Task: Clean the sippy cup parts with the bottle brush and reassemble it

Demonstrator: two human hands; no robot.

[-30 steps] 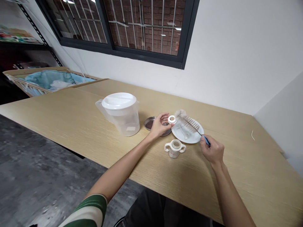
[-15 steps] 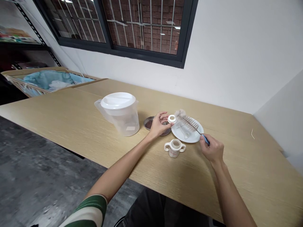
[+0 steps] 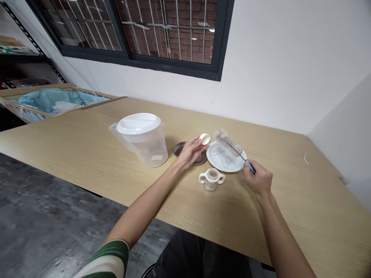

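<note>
Resting in the fingertips of the left hand [image 3: 189, 154], one small white ring [image 3: 205, 139], tilted, held near the metal dish [image 3: 178, 148]; opposite, one brush [image 3: 232, 146], bristles apart from the ring and above the white plate [image 3: 241, 166], its blue handle closed in the right hand [image 3: 259, 178]. Nearer the body, one two-handled cup [image 3: 211, 183], upright, open-topped; leftward, one lidded clear jug [image 3: 145, 148]. Handling note, by judgement: a light pinch on the ring's outer wall, opening towards the bristles, with short, gentle brush turns, suits best.
</note>
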